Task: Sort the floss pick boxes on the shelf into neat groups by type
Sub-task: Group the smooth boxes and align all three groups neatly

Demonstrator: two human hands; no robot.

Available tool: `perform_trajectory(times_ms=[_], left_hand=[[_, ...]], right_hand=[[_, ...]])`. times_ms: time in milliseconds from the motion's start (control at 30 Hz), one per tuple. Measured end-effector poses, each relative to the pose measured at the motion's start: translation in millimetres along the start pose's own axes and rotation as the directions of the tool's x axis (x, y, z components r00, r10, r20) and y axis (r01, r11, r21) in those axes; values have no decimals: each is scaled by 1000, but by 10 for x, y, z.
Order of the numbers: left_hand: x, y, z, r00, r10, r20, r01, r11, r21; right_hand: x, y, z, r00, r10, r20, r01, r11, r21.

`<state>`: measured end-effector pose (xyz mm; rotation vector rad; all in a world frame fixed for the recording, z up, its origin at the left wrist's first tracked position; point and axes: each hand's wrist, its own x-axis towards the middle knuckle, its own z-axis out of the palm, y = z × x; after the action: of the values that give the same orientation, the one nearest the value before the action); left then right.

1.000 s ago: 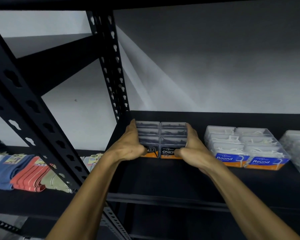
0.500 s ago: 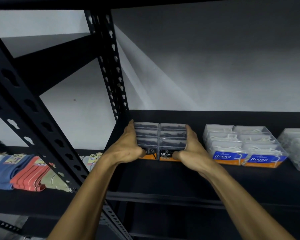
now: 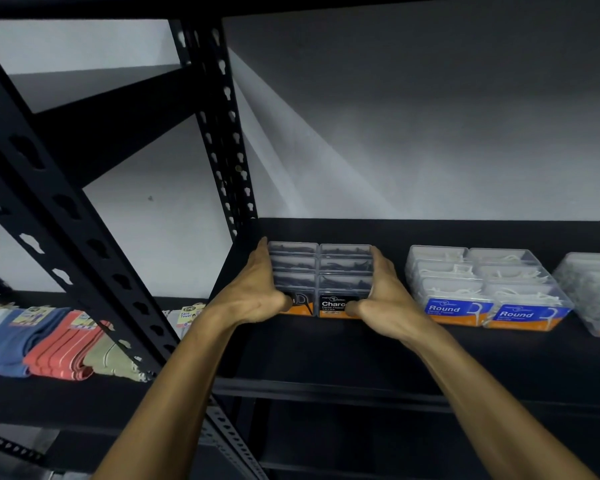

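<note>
Closest to you, your two forearms reach up and in over the bare front of the black shelf [image 3: 326, 348]. Your left hand [image 3: 257, 292] is pressed flat against the left side of the charcoal boxes [image 3: 321, 275], thumb hooked over the front label. Your right hand [image 3: 385, 299] mirrors it on the right side. So both hands are clamped on that block from opposite sides, not lifting it. My guess is you're squeezing the rows together and squaring them up, which fits the tidy-groups goal.

The block sits at the left end of the shelf, right by the black upright [image 3: 222, 133]. I count two columns and three lids deep showing in each, so six on top. Whether more sit underneath, I can't tell.

To the right, clearly apart, the Round boxes [image 3: 482, 289] already look grouped: two blue labels in front, roughly three deep again. At the far right edge a third cluster of clear boxes [image 3: 593, 292] is cut off, so no count there.

Off to the left, folded towels [image 3: 49, 341] lie on the neighbouring rack.
</note>
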<state>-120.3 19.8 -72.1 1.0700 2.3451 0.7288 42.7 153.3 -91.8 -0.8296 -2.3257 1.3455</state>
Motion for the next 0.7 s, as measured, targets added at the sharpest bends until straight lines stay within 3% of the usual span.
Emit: perform_trajectory(times_ms=[233,467,567,700], left_hand=[[-57,-27,-9,999,41,-24,-40,999,20],[-110,-33,15,983,154,-99,-153,988,14],[-158,-19,17,951,227,-212,-226,974,31],[-256,31,114,836,329,-440,-286,944,163]], right_hand=[[-29,-5,-38,997,58,55,-55,997,-46],[-38,-5,-23,999,-15,30,19,992,-127],[-56,-18,-33,999,-41,19,44,988,-149],[-152,26,-29,977,-184,-107,153,957,-247]])
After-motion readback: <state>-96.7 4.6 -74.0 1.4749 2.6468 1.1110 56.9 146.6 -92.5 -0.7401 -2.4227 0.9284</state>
